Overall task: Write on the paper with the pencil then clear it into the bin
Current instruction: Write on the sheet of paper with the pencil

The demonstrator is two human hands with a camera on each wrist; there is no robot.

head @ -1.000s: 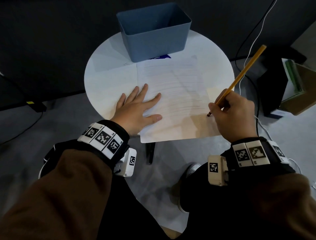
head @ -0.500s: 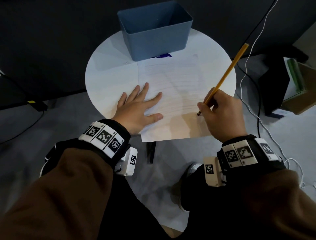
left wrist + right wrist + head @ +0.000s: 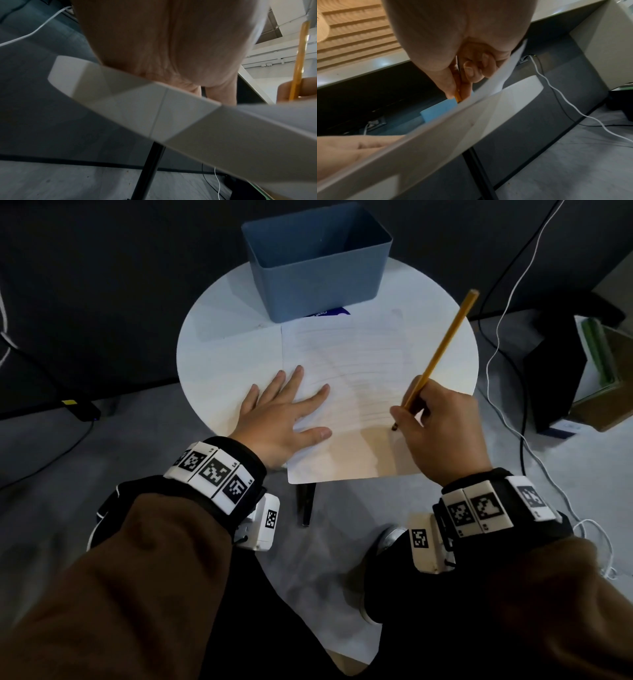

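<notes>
On the round white table (image 3: 219, 350) the left hand (image 3: 284, 419) lies flat with spread fingers on the lined paper (image 3: 346, 364). The right hand (image 3: 442, 433) pinches a yellow pencil (image 3: 442, 350), tip touching the sheet. The blue bin (image 3: 318, 265) stands just behind.

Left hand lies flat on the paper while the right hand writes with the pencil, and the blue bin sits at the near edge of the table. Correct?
Not quite. In the head view the blue bin stands at the far edge of the table, beyond the paper. The left hand does lie flat on it, and the right hand writes with the pencil.
</notes>
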